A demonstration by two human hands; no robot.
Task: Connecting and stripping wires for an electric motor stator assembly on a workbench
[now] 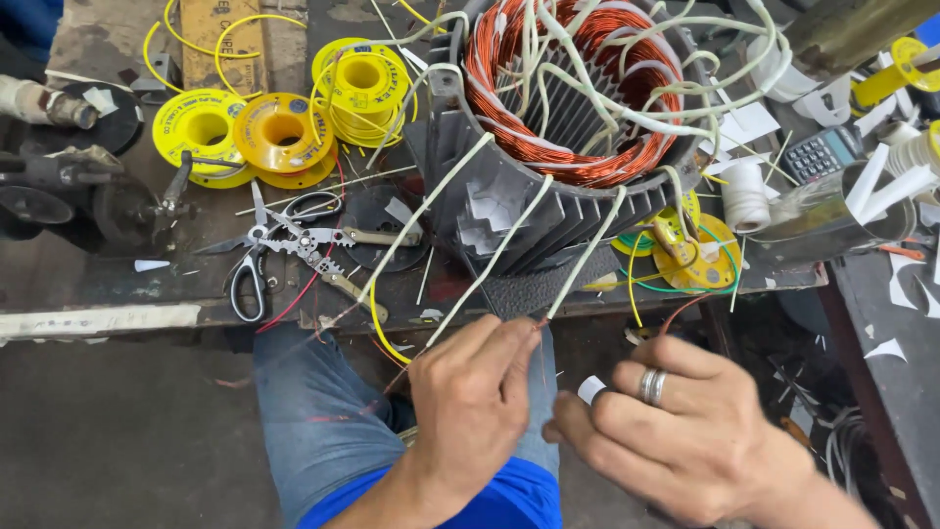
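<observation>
Fingers (pixel 509 338) on sleeved lead (pixel 585 257) — bench edge (pixel 108 319) near

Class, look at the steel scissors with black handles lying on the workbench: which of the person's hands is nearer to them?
Left. The left hand is below and to the right of the steel scissors with black handles; the right hand lies farther right, beyond the left.
</observation>
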